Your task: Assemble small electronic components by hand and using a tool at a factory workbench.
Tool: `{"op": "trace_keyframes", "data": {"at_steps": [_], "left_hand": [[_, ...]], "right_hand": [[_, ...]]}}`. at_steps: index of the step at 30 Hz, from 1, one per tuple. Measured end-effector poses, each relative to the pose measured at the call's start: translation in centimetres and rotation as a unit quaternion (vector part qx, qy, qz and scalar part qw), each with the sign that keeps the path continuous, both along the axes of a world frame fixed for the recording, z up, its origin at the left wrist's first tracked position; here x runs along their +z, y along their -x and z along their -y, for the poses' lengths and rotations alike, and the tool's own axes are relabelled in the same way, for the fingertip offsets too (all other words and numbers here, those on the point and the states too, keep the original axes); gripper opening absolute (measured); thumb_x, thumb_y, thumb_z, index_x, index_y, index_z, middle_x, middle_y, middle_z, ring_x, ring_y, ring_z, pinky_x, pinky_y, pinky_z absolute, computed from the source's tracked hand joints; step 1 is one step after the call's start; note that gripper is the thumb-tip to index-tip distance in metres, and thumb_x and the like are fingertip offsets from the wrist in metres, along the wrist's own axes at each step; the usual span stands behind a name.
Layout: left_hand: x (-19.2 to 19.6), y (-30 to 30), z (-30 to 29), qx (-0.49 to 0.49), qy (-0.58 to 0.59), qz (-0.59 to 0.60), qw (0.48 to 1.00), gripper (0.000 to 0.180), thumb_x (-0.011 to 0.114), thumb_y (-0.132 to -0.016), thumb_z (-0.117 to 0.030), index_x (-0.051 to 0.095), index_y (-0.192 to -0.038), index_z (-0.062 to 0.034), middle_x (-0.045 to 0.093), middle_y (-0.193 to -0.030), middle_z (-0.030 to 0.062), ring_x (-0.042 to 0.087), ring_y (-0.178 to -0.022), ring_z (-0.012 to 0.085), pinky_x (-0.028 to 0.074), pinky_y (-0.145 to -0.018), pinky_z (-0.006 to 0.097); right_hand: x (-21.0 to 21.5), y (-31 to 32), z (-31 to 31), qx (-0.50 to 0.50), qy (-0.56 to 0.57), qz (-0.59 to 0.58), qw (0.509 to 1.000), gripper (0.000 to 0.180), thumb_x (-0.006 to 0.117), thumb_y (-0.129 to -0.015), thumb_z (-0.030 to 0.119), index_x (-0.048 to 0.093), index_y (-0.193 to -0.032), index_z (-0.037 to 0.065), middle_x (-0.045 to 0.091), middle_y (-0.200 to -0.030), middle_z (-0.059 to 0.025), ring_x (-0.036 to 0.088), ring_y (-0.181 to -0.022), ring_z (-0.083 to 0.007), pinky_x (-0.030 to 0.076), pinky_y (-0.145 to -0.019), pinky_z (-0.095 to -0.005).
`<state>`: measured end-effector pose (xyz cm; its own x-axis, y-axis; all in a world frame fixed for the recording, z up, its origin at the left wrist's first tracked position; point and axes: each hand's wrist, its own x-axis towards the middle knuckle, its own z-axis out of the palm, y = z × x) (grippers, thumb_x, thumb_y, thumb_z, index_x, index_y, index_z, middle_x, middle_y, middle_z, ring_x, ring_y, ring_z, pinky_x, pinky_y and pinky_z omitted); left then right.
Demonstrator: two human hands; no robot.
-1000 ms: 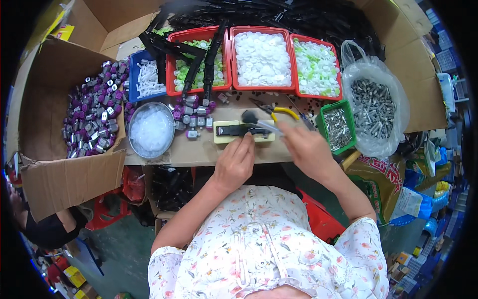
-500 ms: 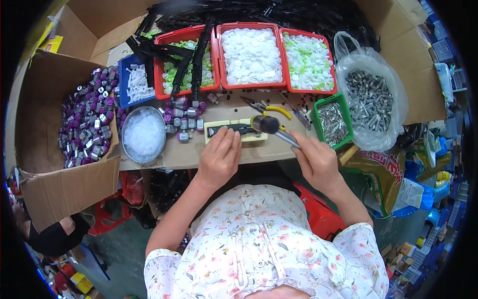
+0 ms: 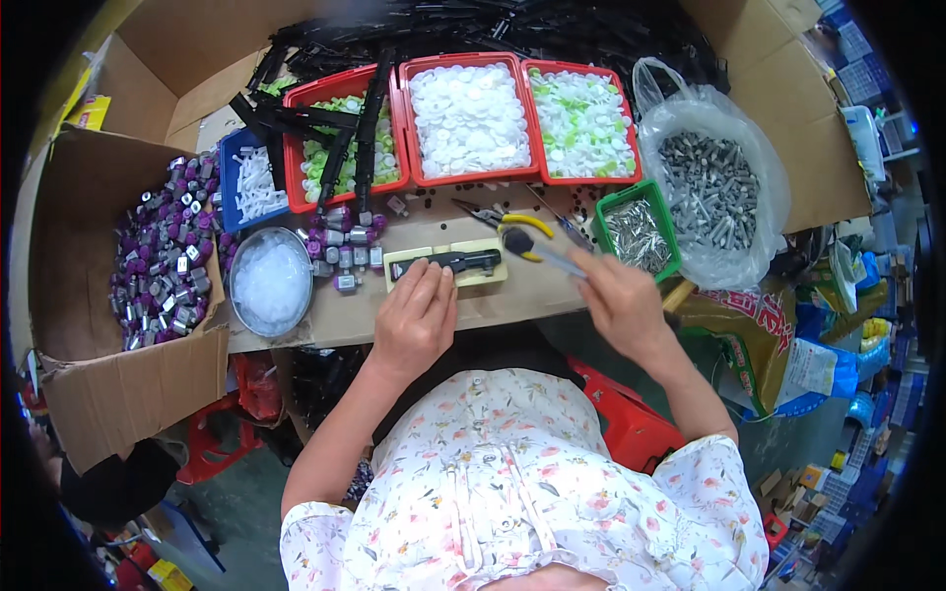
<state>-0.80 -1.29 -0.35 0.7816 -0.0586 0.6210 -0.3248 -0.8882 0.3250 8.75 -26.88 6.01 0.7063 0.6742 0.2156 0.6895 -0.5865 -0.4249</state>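
A cream-coloured holding block (image 3: 490,275) lies near the table's front edge, with a long black plastic housing (image 3: 475,260) set in it. The fingers of my left hand (image 3: 414,320) are pressed together on the housing's left part, hiding some of it. My right hand (image 3: 623,303) is closed round the metal handle of a hammer (image 3: 555,256). Its dark round head is just off the block's right end and slightly blurred. Behind the hammer lie yellow-handled pliers (image 3: 527,223).
Red bins of white discs (image 3: 471,118) and green-white pieces stand behind. Small purple-and-silver motors (image 3: 345,248) lie left, near a metal bowl (image 3: 271,281) and a cardboard box (image 3: 128,394). On the right are a green tray of metal pins (image 3: 636,233) and a bag of metal cylinders (image 3: 714,187).
The hammer head has moved from over the block's right end to just beyond it. My left fingers stay on the housing. The whole view has shifted slightly.
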Motion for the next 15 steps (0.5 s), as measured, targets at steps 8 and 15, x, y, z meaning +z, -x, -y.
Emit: {"op": "trace_keyframes", "data": {"at_steps": [8, 15], "left_hand": [[0.3, -1.3, -0.4, -0.003, 0.054, -0.017, 0.998, 0.021, 0.074, -0.077, 0.003, 0.069, -0.097, 0.0033, 0.064, -0.096, 0.0142, 0.063, -0.091, 0.0333, 0.053, -0.078, 0.04], [1.4, -2.0, -1.5, -0.022, 0.096, -0.089, 0.991, 0.029, 0.073, -0.077, 0.0, 0.067, -0.105, 0.0013, 0.062, -0.1, 0.0158, 0.059, -0.093, 0.0344, 0.05, -0.079, 0.042]], "right_hand": [[-1.6, -11.2, -0.1, -0.115, -0.019, 0.2, 0.973, 0.026, 0.064, -0.086, 0.004, 0.064, -0.112, 0.002, 0.061, -0.09, -0.0162, 0.061, -0.081, -0.0355, 0.047, -0.068, -0.0442], [-0.6, -10.0, -2.4, -0.104, -0.031, 0.227, 0.968, 0.019, 0.068, -0.083, 0.006, 0.063, -0.1, 0.002, 0.059, -0.098, -0.0153, 0.059, -0.093, -0.0359, 0.048, -0.077, -0.0449]]}}
